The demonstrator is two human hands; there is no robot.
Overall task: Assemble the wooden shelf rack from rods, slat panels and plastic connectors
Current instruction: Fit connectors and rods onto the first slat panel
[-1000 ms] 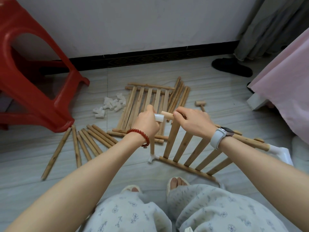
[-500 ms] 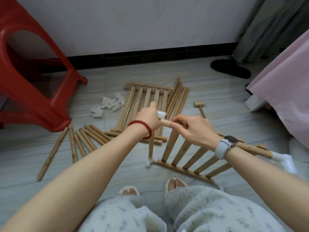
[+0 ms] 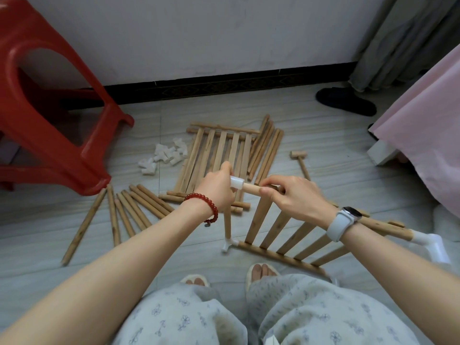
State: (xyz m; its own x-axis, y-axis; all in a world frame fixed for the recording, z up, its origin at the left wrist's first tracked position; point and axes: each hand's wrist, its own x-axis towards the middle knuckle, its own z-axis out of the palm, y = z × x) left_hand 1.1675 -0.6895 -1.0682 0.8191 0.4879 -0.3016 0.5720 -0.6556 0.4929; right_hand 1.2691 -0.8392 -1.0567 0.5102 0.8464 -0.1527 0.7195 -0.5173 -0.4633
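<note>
My left hand grips the white plastic tube connector; my right hand pinches the round wooden top rod of the upright wooden slat panel standing on the grey tiled floor, rod end meeting connector.

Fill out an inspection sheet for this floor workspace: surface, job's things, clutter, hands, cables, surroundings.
Surface: grey tiled floor.
Job's things: slat panel held upright, white connector at its top rail end; second slat panel flat; loose rods; spare connectors; small wooden mallet.
Clutter: black slipper.
Hands: left hand grips the connector; right hand grips the top rail.
Cables: nothing seen.
Surroundings: red plastic stool, white wall, grey curtain, pink fabric.
</note>
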